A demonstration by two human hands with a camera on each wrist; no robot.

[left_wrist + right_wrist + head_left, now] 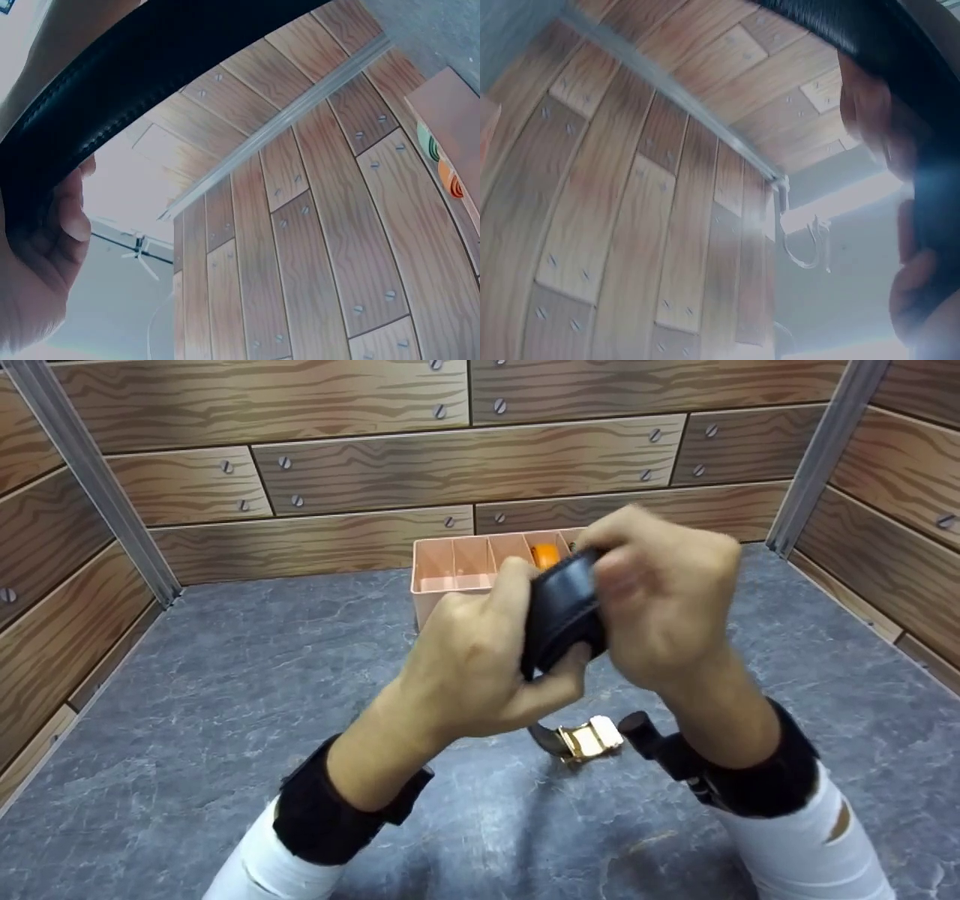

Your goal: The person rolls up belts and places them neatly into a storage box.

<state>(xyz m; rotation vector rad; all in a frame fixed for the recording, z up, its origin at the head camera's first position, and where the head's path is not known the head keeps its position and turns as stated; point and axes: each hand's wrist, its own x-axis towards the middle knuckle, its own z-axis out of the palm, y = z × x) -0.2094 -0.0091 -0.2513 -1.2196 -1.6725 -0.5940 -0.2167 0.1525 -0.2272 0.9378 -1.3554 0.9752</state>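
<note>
A black leather belt (564, 604) with stitched edges is bent into a loop between the two hands, above the table. My left hand (476, 664) grips it from the left, the thumb under the loop. On the right, my right hand (667, 596) holds the other side with curled fingers, slightly blurred. A gold buckle (590, 739) on a black strap end shows below the hands. In the left wrist view the belt (150, 79) crosses the upper part as a wide dark band. The right wrist view shows the belt (855, 34) running past the right fingers.
Behind the hands stands a pink divided box (431, 601), its right part hidden by them. An orange rolled strip (545, 556) sits in one compartment, and a green roll (427, 141) shows beside it. Wood-patterned walls (360, 472) enclose the grey marbled table (225, 682).
</note>
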